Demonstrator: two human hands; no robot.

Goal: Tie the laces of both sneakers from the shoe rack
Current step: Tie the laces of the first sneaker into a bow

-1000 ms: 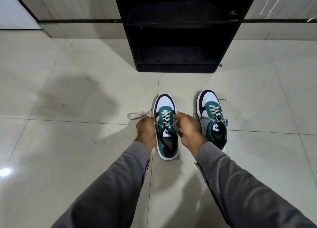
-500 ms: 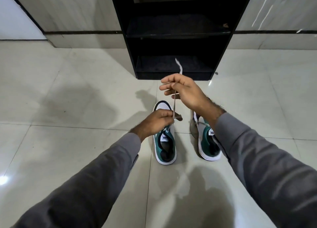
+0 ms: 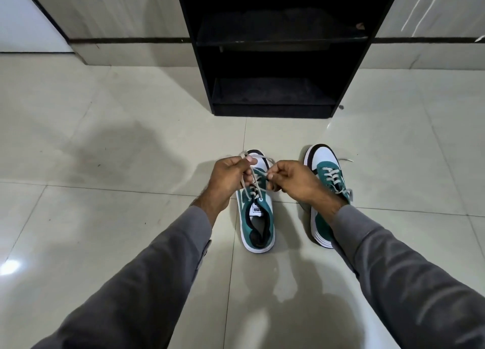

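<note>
Floor (image 3: 78,230): pale glossy tiles with thin grout lines, a bright light reflection at the far left edge, soft shadows ahead of and below the arms.

Shoe rack (image 3: 275,60): black, open-fronted, upright against the wall at top centre; two shelves visible, nothing seen on them.

Left sneaker (image 3: 258,225): teal, white and black, flat on the floor in front of the rack, toe toward it, heel toward the camera; white tongue label showing. Laces (image 3: 253,183) pale grey, drawn up off the eyelets and crossed above the tongue; not knotted.

Right sneaker (image 3: 329,175): same colours, just beside the first on its right, apart from it, toe likewise toward the rack; heel end partly hidden behind the right forearm. Laces threaded but loose, one end trailing on the tile to the right of the toe.

Left hand (image 3: 228,175): above the left sneaker's toe, grip pressed together, thumb and forefinger pinching one lace strand, its end poking out above the knuckles.

Right hand (image 3: 291,181): level with the left and near it, over the gap between the shoes, grip closed on the other strand at the fingertips.

Sleeves (image 3: 147,283): grey, long, covering both forearms to the wrist.
</note>
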